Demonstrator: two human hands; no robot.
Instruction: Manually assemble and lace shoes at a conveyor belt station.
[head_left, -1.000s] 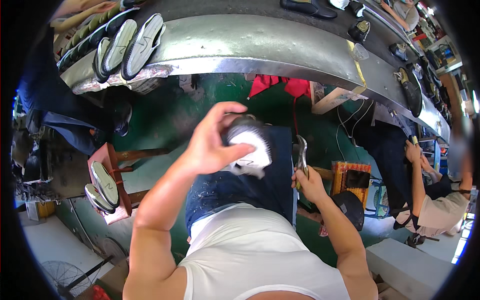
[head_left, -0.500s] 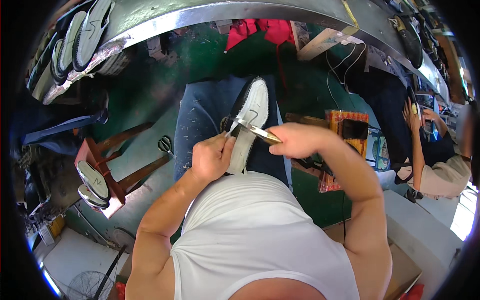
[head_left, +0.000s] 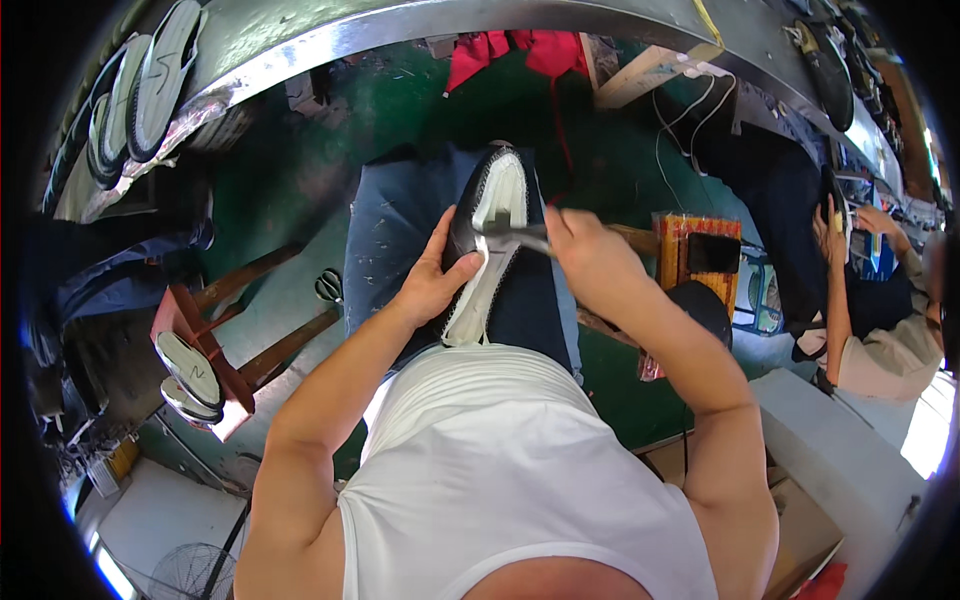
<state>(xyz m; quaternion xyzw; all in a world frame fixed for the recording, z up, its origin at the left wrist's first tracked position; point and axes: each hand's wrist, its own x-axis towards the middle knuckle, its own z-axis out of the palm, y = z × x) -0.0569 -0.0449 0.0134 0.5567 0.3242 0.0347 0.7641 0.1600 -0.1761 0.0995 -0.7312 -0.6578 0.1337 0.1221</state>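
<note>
A dark shoe [head_left: 463, 215] lies sole up along my lap, its toe pointing away from me. The pale sole lining [head_left: 488, 280] is framed by a stitched edge. Around the shoe's left side wraps my left hand [head_left: 437, 277], with the thumb on the edge of the sole. My right hand [head_left: 590, 245] is closed on a grey metal tool with a hammer-like head [head_left: 500, 229]. That head is over the middle of the sole; motion blurs it, and I cannot tell whether it touches.
Dark-handled scissors [head_left: 328, 286] lie left of my leg. A red stool [head_left: 207, 352] holds pale-soled shoes. More shoes [head_left: 158, 85] line the metal bench [head_left: 400, 48]. On my right are an orange-patterned stand [head_left: 692, 268] with a dark flat object, and a seated co-worker [head_left: 870, 340].
My left hand has opened out from a pinch at the sole's middle to a hold around the shoe's left side. The tool in my right hand is turned differently, and the shoe has shifted slightly.
</note>
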